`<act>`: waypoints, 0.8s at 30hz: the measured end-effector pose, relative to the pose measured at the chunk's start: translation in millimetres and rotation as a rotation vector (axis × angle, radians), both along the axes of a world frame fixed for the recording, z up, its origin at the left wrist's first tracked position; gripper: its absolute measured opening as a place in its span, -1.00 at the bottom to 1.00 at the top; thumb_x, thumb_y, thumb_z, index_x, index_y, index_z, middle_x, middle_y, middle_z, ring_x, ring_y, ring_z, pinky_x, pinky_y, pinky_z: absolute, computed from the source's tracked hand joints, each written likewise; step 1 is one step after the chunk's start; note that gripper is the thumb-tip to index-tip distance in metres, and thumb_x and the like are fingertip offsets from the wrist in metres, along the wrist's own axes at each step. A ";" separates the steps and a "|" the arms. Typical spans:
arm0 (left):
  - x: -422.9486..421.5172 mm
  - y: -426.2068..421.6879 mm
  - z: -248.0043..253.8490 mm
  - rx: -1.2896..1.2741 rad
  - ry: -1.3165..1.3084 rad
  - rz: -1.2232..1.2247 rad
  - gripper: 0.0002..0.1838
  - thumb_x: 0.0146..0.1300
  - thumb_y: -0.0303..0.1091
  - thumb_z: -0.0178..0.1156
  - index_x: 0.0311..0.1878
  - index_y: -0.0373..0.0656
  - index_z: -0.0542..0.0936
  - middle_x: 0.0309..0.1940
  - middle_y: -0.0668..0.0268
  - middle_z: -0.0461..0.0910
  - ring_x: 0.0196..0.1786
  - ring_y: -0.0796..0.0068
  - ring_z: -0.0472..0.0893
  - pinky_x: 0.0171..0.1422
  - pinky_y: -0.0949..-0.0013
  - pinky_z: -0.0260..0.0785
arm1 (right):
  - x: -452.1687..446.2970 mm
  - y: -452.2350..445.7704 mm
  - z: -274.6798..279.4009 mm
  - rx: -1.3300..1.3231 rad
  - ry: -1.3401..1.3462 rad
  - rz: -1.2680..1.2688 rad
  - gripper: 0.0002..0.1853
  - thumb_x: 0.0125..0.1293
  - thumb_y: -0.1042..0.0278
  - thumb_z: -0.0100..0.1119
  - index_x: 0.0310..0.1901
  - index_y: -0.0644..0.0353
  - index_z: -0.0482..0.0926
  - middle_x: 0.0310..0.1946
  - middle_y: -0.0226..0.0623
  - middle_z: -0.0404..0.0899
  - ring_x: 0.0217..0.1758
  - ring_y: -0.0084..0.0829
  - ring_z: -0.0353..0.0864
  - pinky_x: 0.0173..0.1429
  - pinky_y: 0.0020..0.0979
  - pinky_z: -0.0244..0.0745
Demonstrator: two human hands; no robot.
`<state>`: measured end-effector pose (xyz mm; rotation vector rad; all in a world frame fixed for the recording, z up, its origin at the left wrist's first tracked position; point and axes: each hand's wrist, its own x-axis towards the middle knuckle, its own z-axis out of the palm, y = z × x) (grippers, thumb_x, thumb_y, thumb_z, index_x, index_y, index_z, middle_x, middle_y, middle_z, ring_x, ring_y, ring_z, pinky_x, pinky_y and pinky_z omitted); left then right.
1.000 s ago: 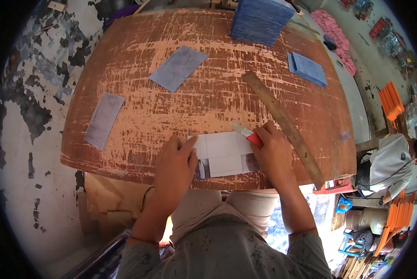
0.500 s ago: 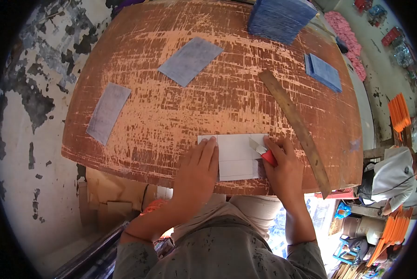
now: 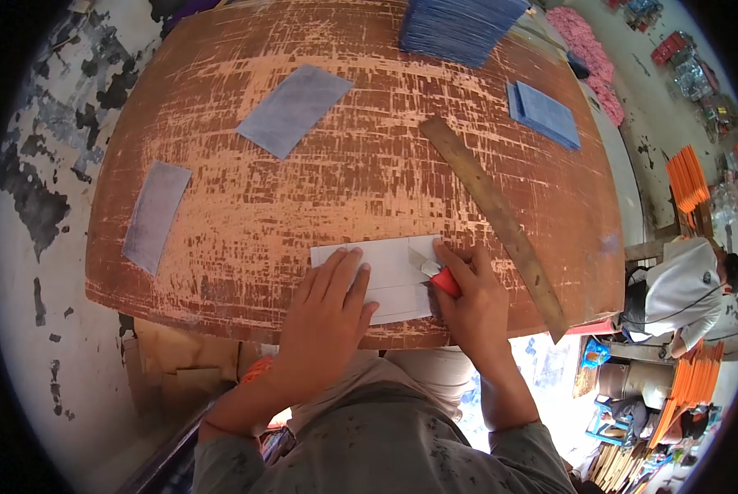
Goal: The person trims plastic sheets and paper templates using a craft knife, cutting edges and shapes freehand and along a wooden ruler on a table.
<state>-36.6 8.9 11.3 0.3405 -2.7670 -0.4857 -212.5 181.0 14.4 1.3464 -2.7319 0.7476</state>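
Head view: a white card (image 3: 388,272) lay on the worktop (image 3: 360,181) at six o'clock, near the person's edge. Left hand (image 3: 323,298) was palm down at the card's nine o'clock side, fingers slightly parted and laid across it, gripping nothing. Right hand (image 3: 477,303) was at three o'clock, fingers closed around a red cutter (image 3: 444,282), a fingertip by the card's two o'clock corner. Blade pointed between ten and eleven o'clock, over the card; contact could not be told. A brown straight strip (image 3: 500,226) lay apart from the card, farther out toward two o'clock; a grey-blue sheet (image 3: 295,111) lay well off at eleven.

Technique (judged): even, flat pressure from the left fingers suited the card, provided they kept out of the blade's line. Cutter grip needed to be firm, point clear of the surface whenever the same hand steadied the edge; a slip toward ten o'clock risked scoring the card or nicking the left hand.
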 end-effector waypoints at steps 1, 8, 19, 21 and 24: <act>-1.4 -0.5 -0.1 0.027 0.005 -0.036 -0.50 0.49 -0.26 0.39 0.40 -0.26 0.64 0.48 -0.01 0.50 0.53 -0.10 0.51 0.59 -0.11 0.39 | 0.1 0.2 0.0 0.000 -0.016 -0.001 -0.38 0.29 0.37 0.58 0.41 0.03 0.71 0.08 -0.23 0.62 -0.12 -0.12 0.84 -0.12 -0.11 0.79; -5.1 -1.6 5.5 0.088 -0.027 -0.095 -0.45 0.45 -0.41 0.39 0.49 -0.19 0.61 0.41 -0.03 0.50 0.51 -0.12 0.51 0.57 -0.10 0.42 | -1.4 1.8 -0.9 -0.006 -0.044 0.006 -0.39 0.31 0.37 0.57 0.42 0.03 0.70 0.03 -0.21 0.59 -0.13 -0.10 0.82 -0.12 -0.09 0.75; -10.4 4.9 8.8 -0.015 -0.085 -0.093 -0.43 0.49 -0.20 0.39 0.55 0.05 0.63 0.41 -0.07 0.46 0.48 -0.15 0.47 0.48 -0.13 0.45 | -17.1 10.6 13.2 -0.112 -0.273 0.047 -0.54 0.44 0.33 0.51 0.34 0.13 0.70 0.04 -0.05 0.68 -0.04 0.07 0.81 -0.03 -0.01 0.72; -10.2 4.9 7.8 -0.018 -0.090 -0.096 -0.43 0.49 -0.19 0.39 0.54 0.05 0.63 0.42 -0.07 0.47 0.48 -0.15 0.48 0.48 -0.13 0.44 | -23.0 19.4 23.8 -0.148 -0.394 0.060 -0.59 0.50 0.29 0.48 0.31 0.15 0.69 0.02 0.01 0.71 -0.02 0.10 0.81 -0.01 0.00 0.71; -10.9 3.9 12.5 0.009 -0.108 -0.096 -0.44 0.48 -0.19 0.40 0.52 0.05 0.64 0.42 -0.06 0.47 0.48 -0.14 0.49 0.50 -0.14 0.44 | -27.9 34.1 43.8 0.073 -0.355 -0.078 -0.69 0.61 0.22 0.38 0.22 0.16 0.63 -0.09 0.08 0.75 -0.02 0.11 0.82 0.00 0.02 0.67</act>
